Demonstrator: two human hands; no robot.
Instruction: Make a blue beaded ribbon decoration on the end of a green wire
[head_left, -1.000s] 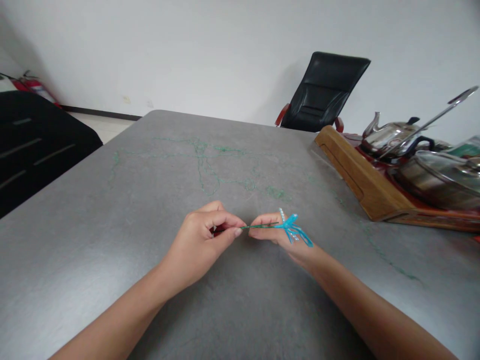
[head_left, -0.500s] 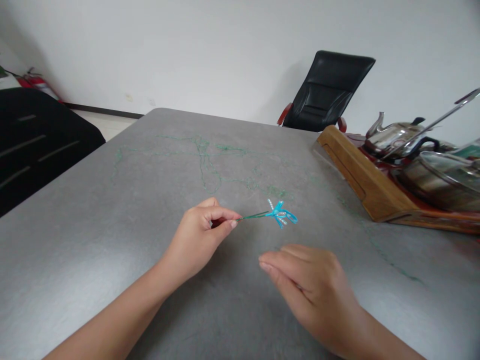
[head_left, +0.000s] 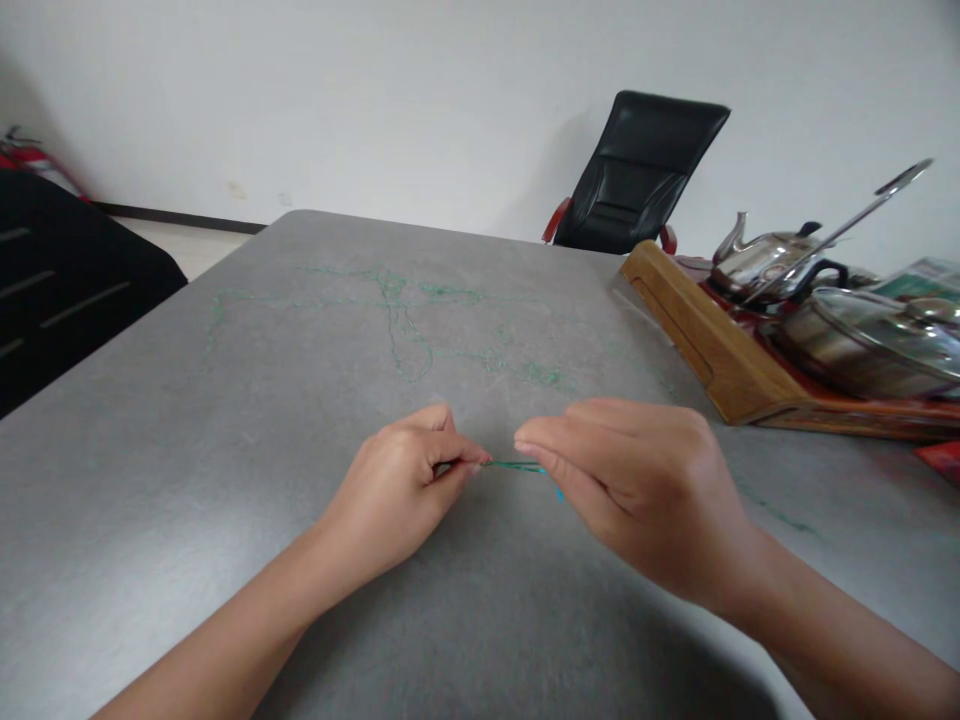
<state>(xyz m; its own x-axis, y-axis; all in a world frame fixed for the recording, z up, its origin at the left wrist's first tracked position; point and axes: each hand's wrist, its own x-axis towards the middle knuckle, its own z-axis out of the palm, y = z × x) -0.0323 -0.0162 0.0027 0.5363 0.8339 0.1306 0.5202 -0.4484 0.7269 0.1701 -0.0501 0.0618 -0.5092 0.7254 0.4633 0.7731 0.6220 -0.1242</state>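
My left hand [head_left: 409, 482] pinches the end of a thin green stem [head_left: 516, 465] between thumb and fingertips, above the grey table. The stem points right, toward a small blue flower [head_left: 559, 494], of which only bits show. My right hand [head_left: 652, 490] covers most of the flower. Its thumb and fingers are pressed together near the stem's right end. What they hold, if anything, is too small to make out. Fine green thread [head_left: 411, 378] lies in loose, tangled lines across the table beyond both hands.
At the right stands a wooden tray [head_left: 675, 330] with a metal kettle [head_left: 772, 255], a glass-lidded pot [head_left: 862, 345] and a long-handled utensil. A black chair [head_left: 645, 170] is behind the grey table [head_left: 187, 500]; another dark chair [head_left: 67, 280] sits left. A red object [head_left: 941, 462] lies at right.
My right hand has moved up and now hides most of the flower, which showed fully before. My left hand keeps its pinch on the stem, slightly lower. The view has shifted a little.
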